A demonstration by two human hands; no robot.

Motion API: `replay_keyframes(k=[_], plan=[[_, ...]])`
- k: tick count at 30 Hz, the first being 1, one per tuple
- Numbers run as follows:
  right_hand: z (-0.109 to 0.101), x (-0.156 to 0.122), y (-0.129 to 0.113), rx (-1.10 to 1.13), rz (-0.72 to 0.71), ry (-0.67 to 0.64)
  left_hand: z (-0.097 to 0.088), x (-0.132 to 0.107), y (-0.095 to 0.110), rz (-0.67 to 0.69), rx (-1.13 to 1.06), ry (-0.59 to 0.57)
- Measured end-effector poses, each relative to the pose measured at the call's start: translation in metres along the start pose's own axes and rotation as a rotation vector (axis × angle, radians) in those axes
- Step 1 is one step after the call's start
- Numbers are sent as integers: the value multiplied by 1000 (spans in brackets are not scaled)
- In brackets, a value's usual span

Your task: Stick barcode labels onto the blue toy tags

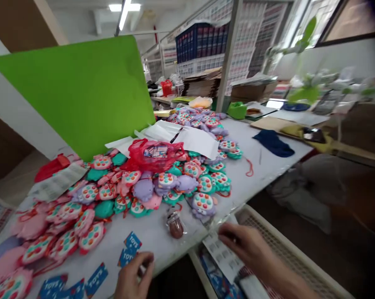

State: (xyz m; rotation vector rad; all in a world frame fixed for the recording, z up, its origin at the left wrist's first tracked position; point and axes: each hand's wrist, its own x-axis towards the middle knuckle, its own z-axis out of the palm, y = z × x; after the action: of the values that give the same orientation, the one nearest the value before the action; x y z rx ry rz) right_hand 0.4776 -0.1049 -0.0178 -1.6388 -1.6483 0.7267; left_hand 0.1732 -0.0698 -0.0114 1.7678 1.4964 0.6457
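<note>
Head view, only cam. L = left hand (134, 275), bottom centre at the near edge of the table (262, 170). Back of the hand faces the cam, wrist comes up from the bottom edge, fingers curled in twd the palm, nearly closed. Smth dark shows at the fingertips, but can't tell if it's gripped. Blue TOYS cards (129, 249) lie on the table just above L's knuckles, close to touching; more of them lie along the bottom left.

R = right hand (248, 246), lower right, off the table and over the white crate (287, 249). Forearm runs in from the bottom right, hand points left, fingers bent, with the tips on the top edge of a printed sheet (221, 255). The sheet lies slanted over the crate's near corner. Pinched or just touched: can't tell, blurry.

Rest: toy pile (137, 191), pink/purple/teal w/ coloured dots, covers the table's mid and left. A red bag (153, 154) sits on top of it, and a green board (81, 91) stands behind. A small clear packet (175, 226) w/ a brown item lies betw the pile and the hands. A blue cloth (274, 143) lies far right, well apart.
</note>
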Motion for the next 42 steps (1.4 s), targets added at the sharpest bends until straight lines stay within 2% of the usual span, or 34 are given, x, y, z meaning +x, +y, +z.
replay_keyframes(k=[3,5,7,11,16,23,27,34,39,42], plan=[[66,14,-15,-70,-18,33,20,27,-1,7,6,80],[94,27,-13,-81,22,97,34,46,-2,16,-17,105],[110,39,-8,-75,60,157,46,62,-6,17,-46,129],[127,55,-6,-6,98,222,63,87,-10,23,-138,132],[138,60,-10,198,144,272,74,103,-10,6,-289,86],[134,54,-8,666,268,321,70,96,-15,-128,-499,-8],[132,54,-6,943,296,289,68,96,-9,-138,-529,-38],[123,49,-14,1235,361,253,64,86,5,-132,-591,-48],[127,45,-23,1391,412,305,57,82,10,-156,-549,-166],[124,37,-20,1447,446,340,57,77,18,-145,-504,-216]])
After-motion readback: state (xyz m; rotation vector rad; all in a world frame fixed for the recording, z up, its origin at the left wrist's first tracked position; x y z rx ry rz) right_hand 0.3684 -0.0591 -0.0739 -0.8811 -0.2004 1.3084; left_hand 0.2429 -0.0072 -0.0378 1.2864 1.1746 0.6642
